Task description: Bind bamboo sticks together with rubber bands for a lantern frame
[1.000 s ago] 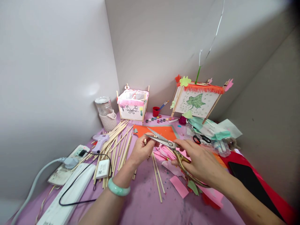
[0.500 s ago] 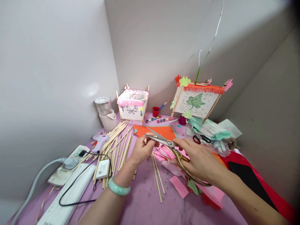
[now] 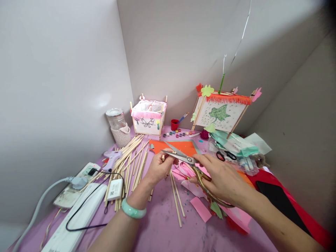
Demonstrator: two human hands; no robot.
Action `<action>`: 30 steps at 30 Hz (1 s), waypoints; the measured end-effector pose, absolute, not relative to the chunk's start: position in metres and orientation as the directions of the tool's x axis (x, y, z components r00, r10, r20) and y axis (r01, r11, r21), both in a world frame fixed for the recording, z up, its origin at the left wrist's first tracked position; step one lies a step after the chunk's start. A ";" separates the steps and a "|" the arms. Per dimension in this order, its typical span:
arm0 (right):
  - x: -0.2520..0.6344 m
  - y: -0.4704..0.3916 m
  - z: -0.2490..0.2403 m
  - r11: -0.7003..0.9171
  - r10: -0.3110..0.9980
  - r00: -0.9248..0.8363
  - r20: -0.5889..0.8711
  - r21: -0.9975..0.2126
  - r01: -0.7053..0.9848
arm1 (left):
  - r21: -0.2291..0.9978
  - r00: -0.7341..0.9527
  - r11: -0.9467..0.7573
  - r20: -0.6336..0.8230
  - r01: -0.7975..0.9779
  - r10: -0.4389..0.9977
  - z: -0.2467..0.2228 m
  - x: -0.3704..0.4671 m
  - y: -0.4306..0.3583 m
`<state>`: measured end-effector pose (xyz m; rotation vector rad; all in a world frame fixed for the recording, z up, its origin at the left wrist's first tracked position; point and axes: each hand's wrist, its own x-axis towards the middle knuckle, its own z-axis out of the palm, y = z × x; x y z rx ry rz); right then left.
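My right hand (image 3: 220, 176) grips a pair of scissors (image 3: 189, 159) with brass-coloured handles. Its blades are parted and point left, reaching over the fingers of my left hand (image 3: 160, 168). That hand is closed around thin wooden sticks (image 3: 168, 170), whose short ends poke out between the fingers; how many it holds is hidden. The blades lie at or just above the stick ends; I cannot tell if they touch. Below the hands, two loose sticks (image 3: 175, 199) lie on the purple tabletop (image 3: 162, 227), near pink paper scraps (image 3: 201, 209).
Left lie a pile of sticks (image 3: 133, 154), a glue gun (image 3: 112, 159), a power strip (image 3: 76, 220) and a jar (image 3: 117, 120). Behind stand two paper lanterns (image 3: 148, 122), (image 3: 223, 112), a red cup (image 3: 174, 124) and orange paper (image 3: 173, 145). Black-handled scissors (image 3: 225, 155) and a dark phone-like slab (image 3: 280, 206) are right.
Both hands stay almost still, the left closed on the sticks. My right hand and the scissors' handles have shifted very slightly; the blades remain parted.
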<state>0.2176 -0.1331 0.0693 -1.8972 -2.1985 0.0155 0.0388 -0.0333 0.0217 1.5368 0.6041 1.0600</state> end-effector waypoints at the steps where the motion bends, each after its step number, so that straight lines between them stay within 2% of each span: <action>1: 0.218 -0.133 0.070 0.159 0.977 -0.132 0.170 -0.158 0.975 | 0.954 0.468 -0.250 0.300 -0.167 0.831 0.022 0.039 -0.033; 10: 0.219 -0.132 0.065 0.211 0.961 -0.160 0.225 -0.224 0.952 | 0.951 0.463 -0.258 0.309 -0.171 0.831 0.018 0.038 -0.032; 22: 0.223 -0.130 0.057 0.237 0.943 -0.174 0.283 -0.207 0.949 | 0.951 0.471 -0.230 0.302 -0.205 0.829 0.020 0.039 -0.034; 30: 0.218 -0.135 0.066 0.177 0.969 -0.142 0.204 -0.162 0.971 | 0.960 0.461 -0.195 0.267 -0.199 0.846 0.020 0.041 -0.034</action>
